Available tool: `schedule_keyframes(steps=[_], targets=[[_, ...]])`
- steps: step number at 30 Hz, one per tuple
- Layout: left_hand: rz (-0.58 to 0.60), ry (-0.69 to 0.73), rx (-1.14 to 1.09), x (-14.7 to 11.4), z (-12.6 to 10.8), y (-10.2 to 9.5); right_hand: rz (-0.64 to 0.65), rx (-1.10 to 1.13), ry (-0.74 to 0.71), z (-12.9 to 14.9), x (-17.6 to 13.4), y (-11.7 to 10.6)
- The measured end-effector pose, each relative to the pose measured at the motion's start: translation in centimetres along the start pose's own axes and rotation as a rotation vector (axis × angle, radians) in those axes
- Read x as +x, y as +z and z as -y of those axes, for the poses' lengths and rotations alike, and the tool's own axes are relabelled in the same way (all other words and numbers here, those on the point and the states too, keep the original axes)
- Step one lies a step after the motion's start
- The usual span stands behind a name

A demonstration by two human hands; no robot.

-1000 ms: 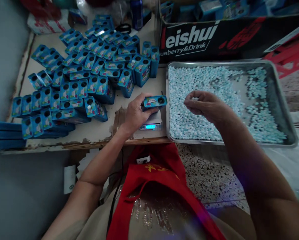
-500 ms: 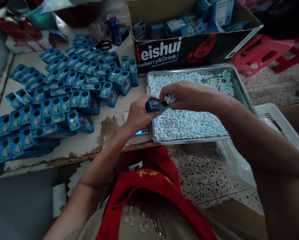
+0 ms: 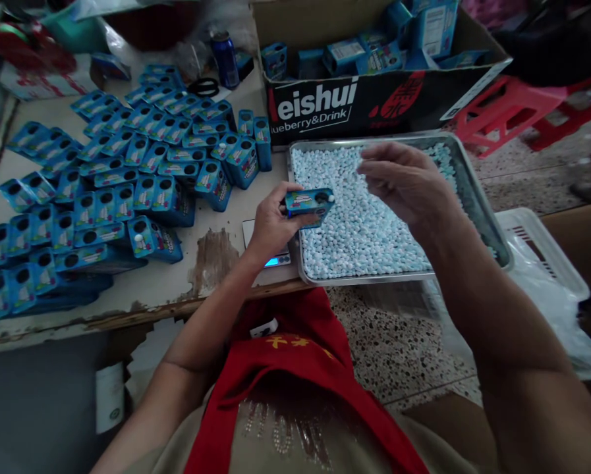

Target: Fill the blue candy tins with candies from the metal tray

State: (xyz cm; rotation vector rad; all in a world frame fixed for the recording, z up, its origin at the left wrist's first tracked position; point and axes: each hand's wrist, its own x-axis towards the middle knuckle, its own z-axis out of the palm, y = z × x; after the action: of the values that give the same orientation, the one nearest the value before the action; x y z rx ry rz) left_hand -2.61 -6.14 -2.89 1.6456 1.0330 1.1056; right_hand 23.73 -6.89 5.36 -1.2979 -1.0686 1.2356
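My left hand (image 3: 274, 222) is wrapped round a small blue candy box (image 3: 304, 201), whose top with a dark round hole faces up. One pale candy sits at the right end of that top. Under the box lies the left part of a metal tray (image 3: 369, 280), spread with many small white and light-blue candies (image 3: 359, 243). Above the tray, to the right of the box and apart from it, my right hand (image 3: 402, 178) is open, fingers stretched out to the left. I see nothing held in it. A scale (image 3: 279, 261) with a lit display is partly hidden beneath my left forearm.
Many similar blue boxes (image 3: 151, 158) stand in rows on the worn table at left. Behind the tray is a black carton (image 3: 319, 108) with more boxes. A drink can (image 3: 225, 60) and scissors (image 3: 203, 87) stand farther back. Red stools (image 3: 512, 112) are at right.
My right hand has left the box's hole and moved right, its fingers opening; the candies it held are gone from it. The box stays in my left hand, now with a candy on top.
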Motion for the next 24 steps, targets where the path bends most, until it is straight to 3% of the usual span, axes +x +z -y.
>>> schedule_keyframes(steps=[4,8,12,19,24], targets=[[-0.105,-0.037,0.085,-3.0,2.0,-4.4,-0.269,0.225,0.259,-5.0,0.3,-2.6],[-0.124,-0.104,0.127,-5.3,4.2,-6.5,-0.239,0.237,0.376,-7.6,-0.6,-1.3],[-0.104,-0.057,0.17,-6.0,4.4,-6.6,-0.155,0.224,0.431,-6.9,-1.5,0.8],[-0.181,0.154,0.302,-7.3,1.0,-9.2,0.043,0.05,0.36,-3.7,-1.7,2.3],[-0.199,0.277,0.342,-6.3,-1.2,-9.7,-0.028,0.044,0.364,-2.4,-1.9,4.7]])
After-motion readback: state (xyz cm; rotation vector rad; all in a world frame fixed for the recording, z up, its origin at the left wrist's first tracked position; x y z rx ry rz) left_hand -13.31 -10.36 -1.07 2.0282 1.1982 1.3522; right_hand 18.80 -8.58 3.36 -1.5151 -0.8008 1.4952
